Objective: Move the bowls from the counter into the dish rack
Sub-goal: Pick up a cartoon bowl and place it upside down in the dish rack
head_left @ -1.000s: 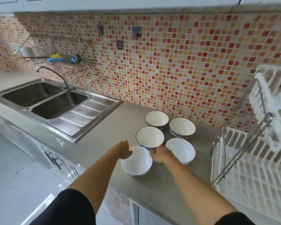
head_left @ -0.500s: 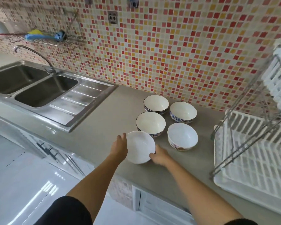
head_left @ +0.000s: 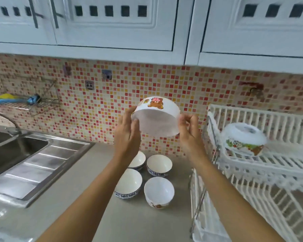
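Note:
A white bowl with a bear picture [head_left: 157,116] is held in the air above the counter, tipped with its opening facing me. My left hand [head_left: 127,132] grips its left rim and my right hand [head_left: 191,131] grips its right rim. Below, several bowls stand upright on the grey counter [head_left: 77,198]: a blue-patterned bowl [head_left: 129,184], a second [head_left: 159,165], a third [head_left: 138,160] partly hidden by my left arm, and a white bear bowl [head_left: 159,193]. The white two-tier dish rack [head_left: 269,165] stands to the right, with one bowl upside down [head_left: 243,140] on its upper tier.
A steel double sink [head_left: 24,154] with a drainboard lies to the left. A wire wall shelf [head_left: 24,103] holds a blue brush. White wall cabinets [head_left: 147,23] hang overhead. The mosaic tile wall runs behind the counter.
Both hands have lifted the bear bowl off the counter, up and to the right toward the rack, and tipped it. The camera has tilted upward.

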`<state>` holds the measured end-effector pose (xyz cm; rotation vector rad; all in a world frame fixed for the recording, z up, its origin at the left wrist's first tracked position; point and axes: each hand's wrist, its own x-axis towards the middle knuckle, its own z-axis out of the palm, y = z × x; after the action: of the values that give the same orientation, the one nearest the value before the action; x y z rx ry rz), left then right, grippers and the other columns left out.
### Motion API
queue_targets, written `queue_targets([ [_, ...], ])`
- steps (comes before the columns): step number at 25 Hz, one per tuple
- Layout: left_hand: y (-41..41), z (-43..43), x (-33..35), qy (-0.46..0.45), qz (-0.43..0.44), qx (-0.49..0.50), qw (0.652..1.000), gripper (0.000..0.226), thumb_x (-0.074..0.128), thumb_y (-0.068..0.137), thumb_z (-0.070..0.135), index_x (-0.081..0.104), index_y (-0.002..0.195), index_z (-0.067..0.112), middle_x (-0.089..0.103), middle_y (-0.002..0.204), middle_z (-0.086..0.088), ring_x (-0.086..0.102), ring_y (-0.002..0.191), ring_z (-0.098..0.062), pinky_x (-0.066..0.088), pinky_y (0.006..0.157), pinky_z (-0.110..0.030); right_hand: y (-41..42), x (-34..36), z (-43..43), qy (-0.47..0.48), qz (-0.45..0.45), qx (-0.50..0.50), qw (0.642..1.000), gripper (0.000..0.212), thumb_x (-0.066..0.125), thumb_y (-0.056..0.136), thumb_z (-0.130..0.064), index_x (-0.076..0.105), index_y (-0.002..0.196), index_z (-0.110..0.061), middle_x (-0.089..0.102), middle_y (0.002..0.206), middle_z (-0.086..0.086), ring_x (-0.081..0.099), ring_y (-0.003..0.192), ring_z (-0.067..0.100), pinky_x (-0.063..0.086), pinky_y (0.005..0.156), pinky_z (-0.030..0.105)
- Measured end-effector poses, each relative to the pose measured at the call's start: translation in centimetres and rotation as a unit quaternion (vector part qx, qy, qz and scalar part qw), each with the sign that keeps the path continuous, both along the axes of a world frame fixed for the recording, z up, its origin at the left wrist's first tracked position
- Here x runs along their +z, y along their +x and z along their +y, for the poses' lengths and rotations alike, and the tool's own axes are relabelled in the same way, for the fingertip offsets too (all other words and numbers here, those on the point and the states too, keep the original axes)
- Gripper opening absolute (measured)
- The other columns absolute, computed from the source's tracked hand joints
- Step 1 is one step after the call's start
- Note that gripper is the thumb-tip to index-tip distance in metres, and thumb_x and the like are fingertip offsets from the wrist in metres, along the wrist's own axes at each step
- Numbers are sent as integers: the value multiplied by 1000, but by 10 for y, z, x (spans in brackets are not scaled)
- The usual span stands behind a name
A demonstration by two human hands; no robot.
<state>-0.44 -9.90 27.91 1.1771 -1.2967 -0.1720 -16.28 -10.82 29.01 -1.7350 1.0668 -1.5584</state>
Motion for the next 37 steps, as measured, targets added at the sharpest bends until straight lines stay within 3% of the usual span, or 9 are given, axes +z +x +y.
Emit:
queue_targets([
  [4, -62, 1, 57, -53, 29, -130, 990, 50, 31, 89, 40, 50, 132, 23, 60, 121, 6, 57, 97, 2, 42, 72, -3, -89, 64, 12, -28, -19, 32, 999, 23, 54, 90, -37, 44, 109, -29, 57, 100, -21, 62, 84, -7, 54, 80, 19],
  [9, -140, -16, 84, -62, 16, -243, 968, 43, 36, 96, 37, 53, 133, 23, 61, 128, 9, 58, 113, -3, 49, 92, -16, -205, 93, 2, 27, -69, 108, 991, 62, 74, 72, -21, 43, 125, -30, 65, 102, -17, 63, 90, 1, 51, 81, 20],
  [13, -194, -22, 79, -25, -7, -276, 961, 36, 37, 100, 31, 57, 128, 22, 63, 105, 18, 58, 94, 14, 45, 84, -9, -252, 82, -16, 91, 7, 44, 995, 71, 72, 66, -58, 44, 126, -32, 62, 115, -10, 60, 112, 11, 46, 88, 21],
  [15, -215, -25, 70, 6, -39, -278, 960, 26, 37, 101, 29, 59, 114, 35, 58, 89, 25, 58, 78, 16, 46, 74, -6, -266, 74, -24, 86, 37, 26, 995, 92, 77, 46, -65, 42, 123, -30, 61, 111, -9, 67, 92, -1, 50, 70, 7],
  [16, -223, -28, 66, 22, -52, -276, 960, 25, 36, 101, 29, 59, 106, 37, 59, 86, 22, 58, 78, 11, 47, 75, -14, -272, 70, -30, 93, 62, 15, 994, 97, 80, 47, -61, 40, 128, -27, 60, 115, -5, 67, 86, -2, 50, 64, 6],
  [19, -235, -45, 55, 94, -57, -250, 962, 35, 34, 100, 34, 62, 116, 20, 66, 102, 1, 61, 93, -15, 48, 83, -36, -284, 58, -49, 145, 146, -14, 978, 88, 78, 72, -38, 28, 143, -22, 50, 131, 3, 58, 95, 7, 52, 65, 12],
  [24, -242, -70, 39, 223, -86, -262, 935, 55, 27, 98, 49, 41, 141, 17, 46, 144, -7, 46, 129, -26, 39, 107, -42, -289, 34, -79, 182, 300, -10, 937, 102, 84, 58, -51, 29, 142, -28, 48, 132, -5, 54, 114, 17, 54, 92, 35],
  [31, -254, -78, 31, 267, -261, -217, 902, 57, 33, 96, 48, 36, 143, 15, 39, 146, -13, 38, 133, -29, 36, 106, -42, -296, 26, -83, 261, 341, 22, 903, 103, 82, 68, -36, 16, 146, -24, 41, 135, -3, 47, 121, 19, 42, 102, 31],
  [37, -256, -80, 27, 304, -336, -196, 870, 67, 33, 95, 52, 25, 148, 12, 32, 149, -16, 39, 133, -34, 36, 106, -41, -291, 26, -85, 287, 371, 10, 883, 110, 82, 68, -39, 6, 148, -28, 34, 148, 1, 43, 128, 22, 40, 106, 34],
])
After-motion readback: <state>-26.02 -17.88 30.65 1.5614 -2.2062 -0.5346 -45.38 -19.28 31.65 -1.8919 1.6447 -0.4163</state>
